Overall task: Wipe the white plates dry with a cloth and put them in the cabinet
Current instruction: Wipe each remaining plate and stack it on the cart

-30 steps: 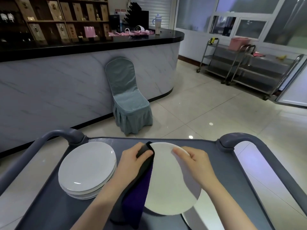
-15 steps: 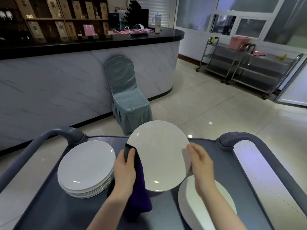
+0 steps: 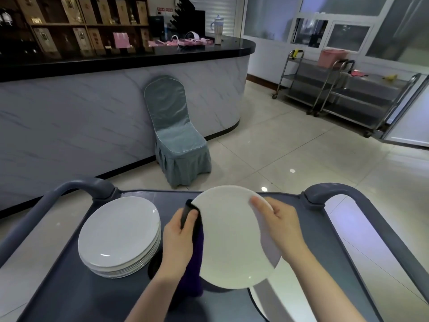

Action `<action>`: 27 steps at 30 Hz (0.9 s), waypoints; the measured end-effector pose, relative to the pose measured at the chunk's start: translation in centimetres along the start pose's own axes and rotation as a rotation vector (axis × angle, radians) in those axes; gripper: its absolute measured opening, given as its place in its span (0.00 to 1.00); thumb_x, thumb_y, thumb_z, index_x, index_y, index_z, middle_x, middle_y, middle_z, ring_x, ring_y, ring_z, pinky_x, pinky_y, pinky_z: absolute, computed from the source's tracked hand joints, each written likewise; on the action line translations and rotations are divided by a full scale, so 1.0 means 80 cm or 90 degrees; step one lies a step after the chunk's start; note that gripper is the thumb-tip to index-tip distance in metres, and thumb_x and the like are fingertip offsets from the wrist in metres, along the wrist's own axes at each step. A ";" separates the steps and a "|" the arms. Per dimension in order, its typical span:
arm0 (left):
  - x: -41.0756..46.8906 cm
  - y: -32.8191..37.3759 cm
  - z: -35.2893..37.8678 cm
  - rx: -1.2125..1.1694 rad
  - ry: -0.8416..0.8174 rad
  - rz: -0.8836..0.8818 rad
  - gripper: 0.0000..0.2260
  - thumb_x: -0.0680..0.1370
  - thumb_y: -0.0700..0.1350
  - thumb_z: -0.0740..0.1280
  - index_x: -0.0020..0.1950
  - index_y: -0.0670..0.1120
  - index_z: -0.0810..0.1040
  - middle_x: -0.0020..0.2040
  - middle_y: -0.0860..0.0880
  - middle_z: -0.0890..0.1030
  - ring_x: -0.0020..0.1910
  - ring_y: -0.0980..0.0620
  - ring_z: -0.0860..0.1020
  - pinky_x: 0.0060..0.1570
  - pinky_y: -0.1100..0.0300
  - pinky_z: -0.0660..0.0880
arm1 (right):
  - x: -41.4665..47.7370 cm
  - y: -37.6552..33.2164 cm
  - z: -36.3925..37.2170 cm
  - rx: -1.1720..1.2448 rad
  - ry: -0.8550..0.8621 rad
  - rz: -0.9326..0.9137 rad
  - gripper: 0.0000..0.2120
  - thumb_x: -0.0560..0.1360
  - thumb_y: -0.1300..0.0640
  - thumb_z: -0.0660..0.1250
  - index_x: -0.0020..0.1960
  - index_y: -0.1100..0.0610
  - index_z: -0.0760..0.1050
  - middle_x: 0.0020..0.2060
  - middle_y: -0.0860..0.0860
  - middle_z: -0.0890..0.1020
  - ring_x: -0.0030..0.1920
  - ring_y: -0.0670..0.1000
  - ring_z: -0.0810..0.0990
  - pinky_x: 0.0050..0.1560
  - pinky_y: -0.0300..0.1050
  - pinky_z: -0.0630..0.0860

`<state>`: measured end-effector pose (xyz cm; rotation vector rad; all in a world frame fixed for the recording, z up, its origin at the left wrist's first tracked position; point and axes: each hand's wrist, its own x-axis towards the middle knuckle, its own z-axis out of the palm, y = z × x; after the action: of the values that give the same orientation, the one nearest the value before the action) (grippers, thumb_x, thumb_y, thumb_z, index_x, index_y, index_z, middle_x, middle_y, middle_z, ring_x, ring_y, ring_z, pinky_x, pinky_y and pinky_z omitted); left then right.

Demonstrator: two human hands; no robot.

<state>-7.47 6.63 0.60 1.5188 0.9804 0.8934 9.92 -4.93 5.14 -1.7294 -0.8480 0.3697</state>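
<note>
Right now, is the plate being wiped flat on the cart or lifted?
Lifted, tilted. The left hand grips the white plate through the purple cloth, the right hand holds its opposite rim, above the cart.

Held plate (image 3: pixel 232 240): plain white. Plate stack (image 3: pixel 118 233): white, no pattern. Cloth (image 3: pixel 193 270): dark purple, black at top fold. Cart surface (image 3: pixel 69 287): dark slate grey. Chair cover (image 3: pixel 178 140): muted teal, pale piping. Counter front (image 3: pixel 69 126): whitish marble, grey veins. Counter top (image 3: pixel 139 57): black. Floor (image 3: pixel 301 147): glossy cream tiles. Basket (image 3: pixel 332 57): pink.

Covered chair (image 3: pixel 176 135) at marble counter (image 3: pixel 92 112); steel trolleys (image 3: pixel 348 94) far right, pink basket (image 3: pixel 332 57) on top.
</note>
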 end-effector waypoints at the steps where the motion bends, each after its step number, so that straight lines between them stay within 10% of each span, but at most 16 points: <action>1: -0.003 -0.006 0.001 -0.019 0.012 -0.046 0.11 0.82 0.49 0.62 0.42 0.55 0.79 0.40 0.55 0.83 0.41 0.56 0.79 0.46 0.59 0.76 | -0.004 0.005 0.002 0.043 0.031 0.047 0.21 0.79 0.52 0.68 0.30 0.55 0.68 0.27 0.44 0.67 0.30 0.44 0.64 0.29 0.34 0.61; 8: 0.021 0.007 -0.019 0.139 -0.131 0.105 0.10 0.80 0.46 0.67 0.38 0.53 0.76 0.36 0.57 0.81 0.35 0.64 0.75 0.38 0.72 0.71 | -0.007 0.013 -0.002 -0.028 -0.058 0.000 0.18 0.79 0.52 0.68 0.34 0.60 0.73 0.30 0.54 0.73 0.32 0.44 0.67 0.34 0.39 0.63; 12: 0.034 0.018 -0.014 0.194 -0.212 0.145 0.08 0.79 0.46 0.68 0.40 0.52 0.77 0.37 0.56 0.81 0.36 0.63 0.76 0.40 0.69 0.71 | -0.005 0.005 0.006 -0.061 -0.117 -0.039 0.19 0.78 0.53 0.69 0.30 0.51 0.70 0.27 0.42 0.70 0.30 0.42 0.65 0.32 0.34 0.62; 17: 0.022 -0.007 0.005 0.005 0.029 -0.016 0.10 0.81 0.48 0.64 0.41 0.49 0.79 0.38 0.54 0.83 0.39 0.59 0.78 0.43 0.64 0.74 | -0.006 0.004 0.020 0.204 0.159 0.112 0.24 0.78 0.51 0.69 0.30 0.55 0.60 0.29 0.48 0.62 0.32 0.48 0.61 0.32 0.40 0.60; 20: -0.001 -0.025 0.044 -0.177 0.132 -0.211 0.11 0.82 0.52 0.63 0.47 0.47 0.79 0.45 0.48 0.84 0.47 0.49 0.81 0.52 0.51 0.77 | -0.020 0.005 0.066 0.398 0.368 0.209 0.22 0.80 0.48 0.66 0.28 0.51 0.72 0.25 0.42 0.73 0.26 0.44 0.72 0.27 0.32 0.69; 27: 0.026 -0.030 0.006 -0.091 0.127 -0.120 0.10 0.82 0.51 0.62 0.45 0.49 0.79 0.42 0.53 0.83 0.46 0.50 0.81 0.48 0.53 0.77 | -0.001 0.025 0.021 0.154 0.122 0.135 0.05 0.77 0.50 0.70 0.43 0.49 0.79 0.35 0.39 0.83 0.37 0.42 0.79 0.41 0.33 0.74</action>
<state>-6.49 8.58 -1.75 1.2119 1.1578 0.9699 9.52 -4.01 2.72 -1.6017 -0.4636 0.4215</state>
